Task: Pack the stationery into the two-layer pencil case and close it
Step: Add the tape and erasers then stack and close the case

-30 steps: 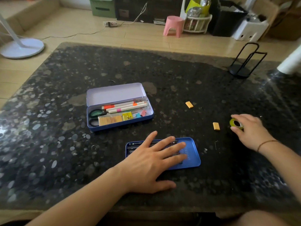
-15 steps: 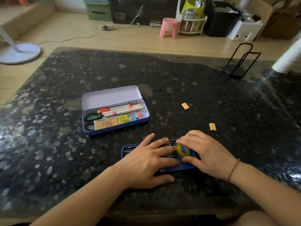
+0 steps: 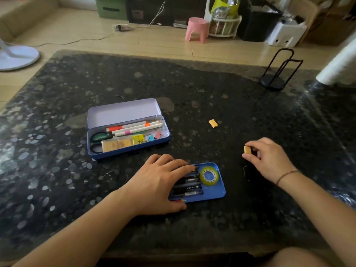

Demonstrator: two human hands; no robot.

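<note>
The blue pencil case (image 3: 100, 153) lies open on the dark table, its lilac lid (image 3: 123, 112) tipped back. Inside are scissors, white markers, binder clips and a tan pad. Nearer to me, the blue inner tray (image 3: 221, 191) holds several black pens and a yellow-green tape roll (image 3: 209, 175) at its right end. My left hand (image 3: 159, 182) rests flat on the tray's left part, fingers spread over the pens. My right hand (image 3: 269, 158) pinches a small orange eraser (image 3: 247, 149) right of the tray. A second orange eraser (image 3: 213, 123) lies loose farther back.
A black wire stand (image 3: 275, 74) sits at the table's far right, beside a white roll (image 3: 341, 68). Beyond the table's far edge are the wooden floor, a pink stool (image 3: 196, 28), a fan base (image 3: 17, 56) and storage bins.
My right hand carried the tape roll from the right into the tray's right end, let it go, then moved right and closed on an orange eraser. The left hand stayed on the tray.
</note>
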